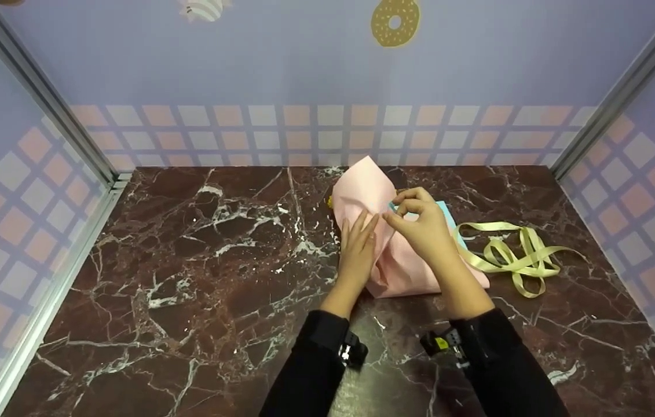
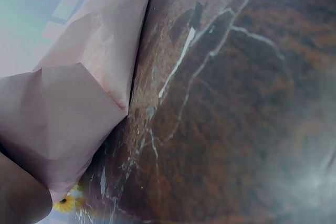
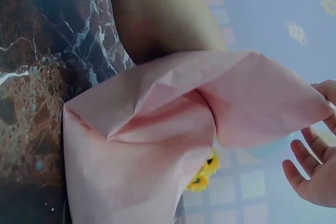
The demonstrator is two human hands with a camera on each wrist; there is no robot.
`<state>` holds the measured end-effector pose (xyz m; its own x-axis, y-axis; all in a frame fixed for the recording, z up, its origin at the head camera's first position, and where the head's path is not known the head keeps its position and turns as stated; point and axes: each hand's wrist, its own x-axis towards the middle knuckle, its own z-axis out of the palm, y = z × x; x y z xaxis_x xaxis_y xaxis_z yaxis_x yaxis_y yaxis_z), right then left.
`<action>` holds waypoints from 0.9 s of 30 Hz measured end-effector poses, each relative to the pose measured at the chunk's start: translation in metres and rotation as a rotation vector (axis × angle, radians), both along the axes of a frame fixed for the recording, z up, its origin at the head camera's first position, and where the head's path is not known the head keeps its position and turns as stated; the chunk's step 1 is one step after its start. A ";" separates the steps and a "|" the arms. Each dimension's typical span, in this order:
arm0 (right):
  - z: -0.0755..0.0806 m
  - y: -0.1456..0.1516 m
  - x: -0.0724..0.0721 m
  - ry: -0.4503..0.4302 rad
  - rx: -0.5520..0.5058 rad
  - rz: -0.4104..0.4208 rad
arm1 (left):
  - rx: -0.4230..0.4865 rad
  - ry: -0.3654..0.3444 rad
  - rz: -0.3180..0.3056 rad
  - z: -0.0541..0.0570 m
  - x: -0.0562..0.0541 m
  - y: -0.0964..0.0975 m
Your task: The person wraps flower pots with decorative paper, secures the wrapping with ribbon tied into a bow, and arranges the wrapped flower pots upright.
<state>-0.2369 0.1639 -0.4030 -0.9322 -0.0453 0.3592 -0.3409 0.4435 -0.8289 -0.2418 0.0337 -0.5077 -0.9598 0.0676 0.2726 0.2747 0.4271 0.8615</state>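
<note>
Pink wrapping paper (image 1: pixel 414 266) lies folded and creased on the table. My left hand (image 1: pixel 357 249) rests on it with the fingers extended. On the other side of the fold, my right hand (image 1: pixel 423 226) pinches the paper's raised edge between thumb and fingers. Small yellow flowers (image 3: pixel 202 177) peek out past the paper in the right wrist view; the paper hides the rest of them. Beneath the pink layer, a light blue sheet (image 1: pixel 447 217) shows at the right.
A loosely looped yellow-green ribbon (image 1: pixel 527 258) lies to the right, partly against the paper. White-veined dark red marble covers the table (image 1: pixel 217 324). Patterned lilac walls (image 1: pixel 304 69) enclose the back and sides.
</note>
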 end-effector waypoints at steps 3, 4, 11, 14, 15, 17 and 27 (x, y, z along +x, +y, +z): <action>-0.005 0.009 0.000 -0.016 -0.073 -0.001 | 0.022 0.012 0.004 0.000 0.000 0.000; -0.007 0.013 0.001 -0.024 -0.102 -0.004 | 0.026 0.018 0.008 -0.001 0.000 0.000; -0.024 0.035 0.005 -0.126 -0.291 -0.056 | 0.015 0.033 0.023 -0.001 -0.001 0.001; -0.030 0.042 0.008 -0.184 -0.356 -0.065 | 0.018 0.013 0.029 0.001 0.000 0.000; -0.032 0.044 0.010 -0.199 -0.375 -0.064 | 0.018 0.010 0.029 0.001 -0.001 0.000; -0.036 0.048 0.012 -0.213 -0.410 -0.060 | 0.016 0.006 0.029 0.001 -0.001 0.000; -0.060 0.065 0.017 -0.320 -0.532 -0.047 | 0.001 -0.032 0.022 0.002 -0.001 0.001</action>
<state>-0.2197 0.2285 -0.4633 -0.9940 0.1068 0.0232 -0.0287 -0.0501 -0.9983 -0.2433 0.0349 -0.5059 -0.9693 0.0462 0.2415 0.2374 0.4318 0.8702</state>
